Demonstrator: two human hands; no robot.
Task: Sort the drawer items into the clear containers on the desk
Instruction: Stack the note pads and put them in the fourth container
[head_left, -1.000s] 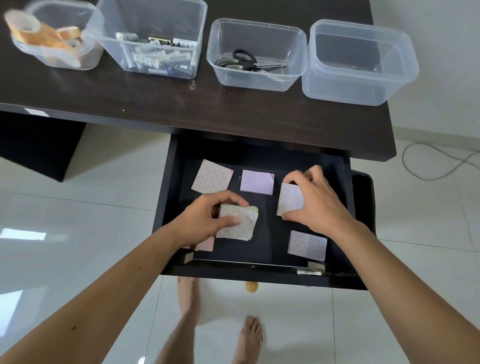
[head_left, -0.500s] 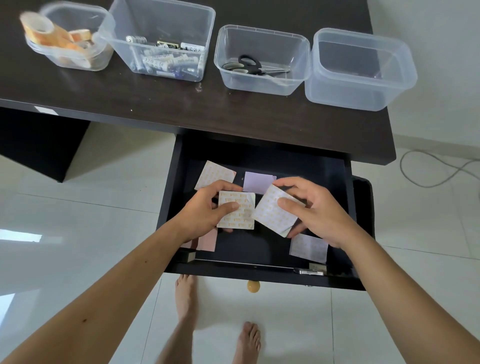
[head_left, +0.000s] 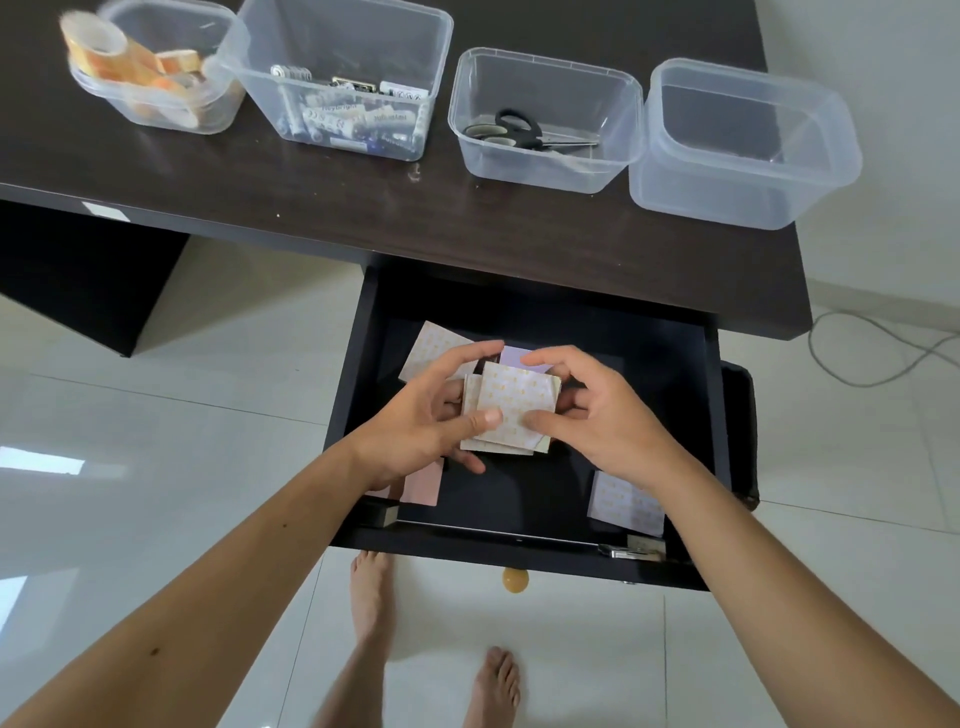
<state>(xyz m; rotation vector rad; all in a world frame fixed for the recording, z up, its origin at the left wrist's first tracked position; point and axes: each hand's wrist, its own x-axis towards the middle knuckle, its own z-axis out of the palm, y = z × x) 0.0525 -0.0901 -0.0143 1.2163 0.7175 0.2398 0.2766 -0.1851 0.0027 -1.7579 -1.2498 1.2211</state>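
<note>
Above the open black drawer (head_left: 711, 415), my left hand (head_left: 421, 421) and my right hand (head_left: 597, 415) together hold a small stack of patterned sticky-note pads (head_left: 514, 402), thumbs on top, fingers underneath. Loose pads still lie in the drawer: a patterned one (head_left: 434, 348) at the back left, a lilac one (head_left: 514, 356) behind the stack, a pink one (head_left: 423, 483) under my left wrist, a patterned one (head_left: 626, 506) at the front right. Four clear containers stand on the desk: tape rolls (head_left: 156, 78), batteries (head_left: 348, 98), scissors (head_left: 545, 119), and an empty one (head_left: 748, 140).
The dark desk top (head_left: 363, 208) runs above the drawer. A round wooden knob (head_left: 514, 579) sticks out of the drawer front. A small metal piece (head_left: 631, 551) lies at the drawer's front right corner. My bare feet (head_left: 369, 592) stand on white tiles; a cable (head_left: 883, 358) trails right.
My right hand lifted a patterned pad from the drawer's right side and laid it on the pad in my left hand; both hands now hold the stack together.
</note>
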